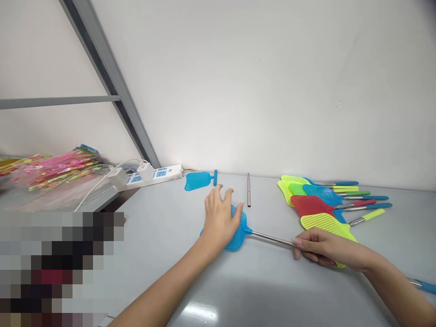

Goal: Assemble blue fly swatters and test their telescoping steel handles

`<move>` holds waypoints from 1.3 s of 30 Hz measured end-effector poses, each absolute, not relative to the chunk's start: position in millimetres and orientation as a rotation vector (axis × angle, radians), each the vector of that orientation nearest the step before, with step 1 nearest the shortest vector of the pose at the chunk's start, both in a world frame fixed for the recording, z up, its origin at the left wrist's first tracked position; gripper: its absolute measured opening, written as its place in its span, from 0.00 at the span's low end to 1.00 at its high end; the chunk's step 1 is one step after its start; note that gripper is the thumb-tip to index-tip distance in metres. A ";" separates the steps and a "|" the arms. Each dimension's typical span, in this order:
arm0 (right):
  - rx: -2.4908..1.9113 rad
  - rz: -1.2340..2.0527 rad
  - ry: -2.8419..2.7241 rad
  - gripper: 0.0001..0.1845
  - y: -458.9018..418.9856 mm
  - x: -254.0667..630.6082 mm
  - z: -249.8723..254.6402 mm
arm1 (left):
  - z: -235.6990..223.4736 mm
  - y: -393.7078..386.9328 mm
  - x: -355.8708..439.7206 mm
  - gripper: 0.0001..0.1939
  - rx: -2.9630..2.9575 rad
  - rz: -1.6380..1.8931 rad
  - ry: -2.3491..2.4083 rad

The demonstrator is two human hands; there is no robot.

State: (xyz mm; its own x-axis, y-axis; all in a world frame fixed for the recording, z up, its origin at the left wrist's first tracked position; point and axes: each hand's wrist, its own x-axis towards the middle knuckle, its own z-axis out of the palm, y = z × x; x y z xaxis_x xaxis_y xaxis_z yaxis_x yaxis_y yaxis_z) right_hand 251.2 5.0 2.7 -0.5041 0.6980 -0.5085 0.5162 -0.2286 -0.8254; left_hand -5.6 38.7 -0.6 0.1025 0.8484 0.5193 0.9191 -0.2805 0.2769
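My left hand (220, 215) is over the blue mesh head (241, 238) of a fly swatter, with its fingers apart; whether the palm touches the mesh is hidden. My right hand (316, 247) grips the swatter's thin metal rod (272, 238) between thumb and fingers. At the lower right, past my forearm, a blue handle (425, 286) lies in line with this rod. Beyond my left hand rest a loose blue swatter head (197, 180), a blue grip (215, 178) against it, and a separate metal rod (249, 190).
Several swatters overlap at the right of the grey table (156, 254), including a red head (309, 205) and a yellow one (325, 223) close to my right hand. A white power strip (166, 172) with plugs stands back left. Bagged colourful items (64, 168) lie farther left.
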 end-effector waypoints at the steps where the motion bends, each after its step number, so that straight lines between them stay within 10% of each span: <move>1: -1.480 1.816 -1.846 0.23 5.2 250.7 3.3 | -1.8 42.3 -8.0 0.19 -2.189 -0.921 -1.896; 39: -1.512 2.025 -1.507 0.19 -3.2 226.8 -7.7 | -9.4 24.4 10.8 0.11 -1.983 -1.121 -2.388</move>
State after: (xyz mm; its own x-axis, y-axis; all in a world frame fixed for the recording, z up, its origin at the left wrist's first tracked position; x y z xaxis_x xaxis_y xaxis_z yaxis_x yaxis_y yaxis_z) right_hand 226.8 -3.2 -7.7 -0.4575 0.6574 -0.5988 0.3847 -0.4607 -0.7998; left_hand 10.8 24.4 -9.4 -0.2698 0.9176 0.2917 0.8105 0.0529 0.5833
